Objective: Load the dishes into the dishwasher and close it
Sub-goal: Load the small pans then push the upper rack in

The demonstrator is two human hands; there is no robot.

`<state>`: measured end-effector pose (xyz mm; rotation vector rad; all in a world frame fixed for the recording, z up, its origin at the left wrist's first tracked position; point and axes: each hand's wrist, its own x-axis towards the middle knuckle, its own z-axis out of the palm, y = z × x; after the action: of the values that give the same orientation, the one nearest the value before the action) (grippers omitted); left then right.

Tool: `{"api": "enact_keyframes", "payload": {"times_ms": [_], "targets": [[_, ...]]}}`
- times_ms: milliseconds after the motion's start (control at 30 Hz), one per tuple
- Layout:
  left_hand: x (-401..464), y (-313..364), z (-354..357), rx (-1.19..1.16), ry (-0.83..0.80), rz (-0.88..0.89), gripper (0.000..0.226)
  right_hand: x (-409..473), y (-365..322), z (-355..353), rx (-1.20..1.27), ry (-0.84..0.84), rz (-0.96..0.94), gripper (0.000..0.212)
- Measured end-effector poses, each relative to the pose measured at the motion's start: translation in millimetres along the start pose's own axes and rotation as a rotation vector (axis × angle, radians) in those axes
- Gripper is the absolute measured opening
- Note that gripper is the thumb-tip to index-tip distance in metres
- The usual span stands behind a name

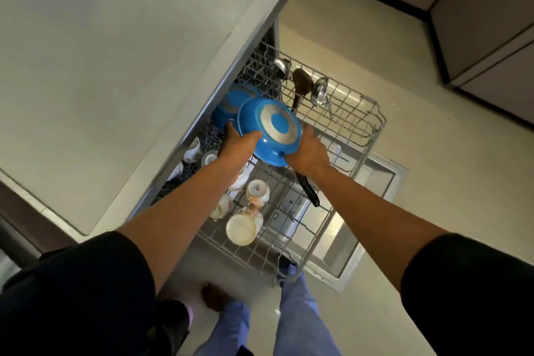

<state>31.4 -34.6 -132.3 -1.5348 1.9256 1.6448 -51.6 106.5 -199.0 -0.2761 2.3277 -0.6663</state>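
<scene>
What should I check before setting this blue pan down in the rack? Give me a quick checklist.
1. Both hands on the blue pan: left hand, right hand: ok.
2. Pan upside down: ok.
3. Second blue pan close behind, contact: cannot tell.
4. Black handle clear of the cups: ok.
5. Ladles out of the path: ok.
6. Rack pulled out: ok.

Pale floor, grey countertop
</scene>
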Motion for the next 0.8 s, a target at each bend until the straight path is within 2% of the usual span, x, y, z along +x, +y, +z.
{"api": "enact_keyframes", "payload": {"times_ms": [233,300,333,400,467,567,633,733,800], "targets": [[-36,11,3,0.283,0.064,0.372,0.091,-7,-48,-34,0.123,0.1,-0.138,0.086],[-46,18,10,0.212,0.072,0.452,0.086,-11,-57,-47,0.204,0.156,-0.195,0.085],[-51,23,13,0.105,0.067,0.453,0.082,-13,-62,-53,0.252,0.183,-0.209,0.083],[-61,31,20,-0.214,0.033,0.342,0.069,-16,-69,-68,0.383,0.21,-0.196,0.076],[-69,34,25,-0.602,-0.04,0.088,0.056,-18,-73,-81,0.562,0.182,-0.126,0.07],[-78,25,36,-1.137,-0.134,-0.279,0.062,-22,-69,-104,0.785,0.11,0.017,0.063],[-86,15,47,-1.305,-0.144,-0.416,0.064,-22,-60,-118,0.833,0.069,0.09,0.054],[-97,-1,69,-1.374,-0.174,-0.593,0.069,-16,-37,-133,0.811,0.075,0.209,0.03],[-104,-10,84,-1.368,-0.186,-0.696,0.072,-14,-21,-139,0.821,0.06,0.316,0.045]]}}
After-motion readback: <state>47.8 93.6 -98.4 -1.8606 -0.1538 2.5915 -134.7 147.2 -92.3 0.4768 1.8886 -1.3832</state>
